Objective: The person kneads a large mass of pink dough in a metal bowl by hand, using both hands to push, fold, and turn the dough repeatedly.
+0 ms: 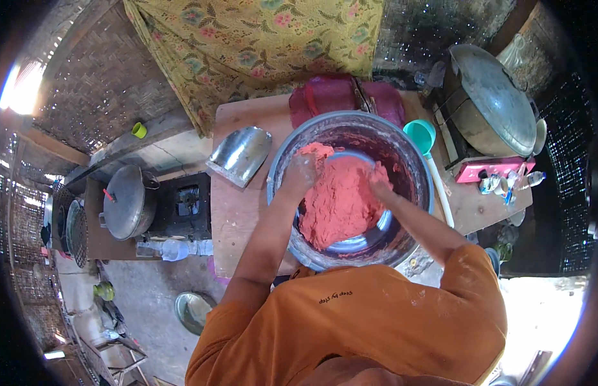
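A large mass of pink dough (341,202) lies in a wide, deep metal basin (409,168) in front of me, its inner wall smeared with pink. My left hand (302,172) is at the basin's left side, closed on a lump at the dough's edge, with some pink rising past its fingers. On the right side, my right hand (380,188) grips the dough's edge, and a bit of it stands up by the fingertips. Dough partly hides the fingers of both hands.
The basin stands on a wooden table (238,225). Left of it lies a shiny metal scoop (241,154); right of it, a turquoise long-handled dipper (419,136). A dark red bag (325,96) is behind. Large lidded pots (128,202) stand left and far right.
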`<action>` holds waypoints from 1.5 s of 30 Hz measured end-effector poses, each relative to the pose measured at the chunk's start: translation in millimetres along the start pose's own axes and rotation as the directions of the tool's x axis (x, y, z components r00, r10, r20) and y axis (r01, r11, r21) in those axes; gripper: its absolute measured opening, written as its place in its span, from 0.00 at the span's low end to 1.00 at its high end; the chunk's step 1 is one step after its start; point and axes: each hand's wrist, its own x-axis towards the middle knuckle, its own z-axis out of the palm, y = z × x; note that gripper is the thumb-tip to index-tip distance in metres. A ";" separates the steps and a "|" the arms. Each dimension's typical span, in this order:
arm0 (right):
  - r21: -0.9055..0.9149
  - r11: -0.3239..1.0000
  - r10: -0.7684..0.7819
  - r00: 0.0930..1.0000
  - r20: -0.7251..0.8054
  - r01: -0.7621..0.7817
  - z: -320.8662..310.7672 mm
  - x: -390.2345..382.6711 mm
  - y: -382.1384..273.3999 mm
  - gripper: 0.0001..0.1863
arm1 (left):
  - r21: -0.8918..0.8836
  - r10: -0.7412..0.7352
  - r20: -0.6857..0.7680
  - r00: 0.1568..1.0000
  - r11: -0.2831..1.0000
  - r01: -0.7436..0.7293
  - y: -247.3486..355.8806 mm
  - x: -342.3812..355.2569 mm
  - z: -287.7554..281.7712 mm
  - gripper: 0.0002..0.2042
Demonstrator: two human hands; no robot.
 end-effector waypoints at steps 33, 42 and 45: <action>0.506 -0.855 0.080 0.936 0.344 -0.113 -210.2 -11.9 -184.4 0.42 | -0.168 -0.479 0.131 0.868 0.852 0.495 121.5 -6.5 53.5 0.51; 0.520 -0.836 -0.020 0.955 0.296 -0.178 -257.7 -39.9 -201.5 0.36 | 0.025 -0.316 -0.183 0.931 0.945 0.326 76.3 -1.2 59.1 0.46; 0.517 -0.786 -0.180 0.925 0.334 -0.339 -270.3 -42.9 -189.5 0.38 | 0.354 -0.469 0.151 0.870 0.847 0.396 -7.2 -37.4 66.4 0.38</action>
